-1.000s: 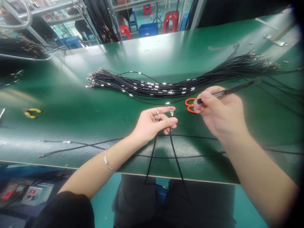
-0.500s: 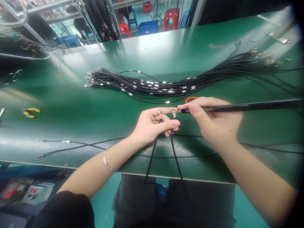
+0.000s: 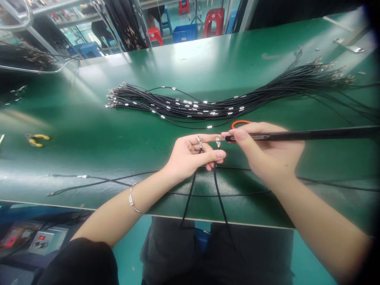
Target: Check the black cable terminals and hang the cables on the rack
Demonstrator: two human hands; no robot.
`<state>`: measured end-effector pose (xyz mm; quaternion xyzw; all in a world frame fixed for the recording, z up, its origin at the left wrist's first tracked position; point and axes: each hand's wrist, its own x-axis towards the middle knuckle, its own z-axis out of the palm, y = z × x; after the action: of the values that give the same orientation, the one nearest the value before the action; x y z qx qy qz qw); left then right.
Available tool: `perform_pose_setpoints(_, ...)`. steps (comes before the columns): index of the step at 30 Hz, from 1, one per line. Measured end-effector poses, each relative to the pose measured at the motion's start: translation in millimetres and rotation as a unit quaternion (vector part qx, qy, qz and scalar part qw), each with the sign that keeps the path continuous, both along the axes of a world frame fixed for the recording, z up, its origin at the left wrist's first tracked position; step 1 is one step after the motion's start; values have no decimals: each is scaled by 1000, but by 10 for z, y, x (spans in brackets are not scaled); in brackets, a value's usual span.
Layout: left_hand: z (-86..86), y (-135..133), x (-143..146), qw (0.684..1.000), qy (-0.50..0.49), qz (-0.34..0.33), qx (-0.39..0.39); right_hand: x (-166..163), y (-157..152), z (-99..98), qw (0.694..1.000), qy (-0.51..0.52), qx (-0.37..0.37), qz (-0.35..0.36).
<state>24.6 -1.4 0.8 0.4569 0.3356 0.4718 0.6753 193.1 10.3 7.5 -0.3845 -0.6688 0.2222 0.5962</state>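
Observation:
My left hand is closed around two black cables and holds them up over the green table. One cable ends in a silver metal terminal lying against the fingers. The other ends in a terminal above my thumb tip, with a little copper showing below it. My right hand pinches a long black tool near its front. The thin metal tip of this tool meets the second terminal; its exact kind I cannot make out. Behind my right hand an orange loop shows, the rest hidden.
A bundle of black cables with white tags lies across the green table. Yellow-handled pliers rest at the left. Loose cables run under my hands. Metal racks with hanging cables stand behind the table.
Both hands keep almost the same pose. The rear of the black tool has dipped slightly, with its tip still at the terminal.

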Motion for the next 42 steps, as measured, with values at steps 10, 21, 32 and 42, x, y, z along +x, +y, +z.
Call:
perform_pose_setpoints(10, -3, 1, -3, 999, 35, 14, 4, 19, -61, 63, 998, -70, 2, -2)
perform_pose_setpoints(21, -18, 6, -2, 1000, 21, 9, 3, -1, -18, 53, 999, 0, -40, 8)
perform_pose_setpoints(32, -34, -8, -9, 1000, 13, -2, 11, -11, -34, 59, 1000, -7, -25, 7)
perform_pose_setpoints(42, -15, -2, -12, 999, 34, 10, 9, 6, -3, 41, 999, 3, -30, -12)
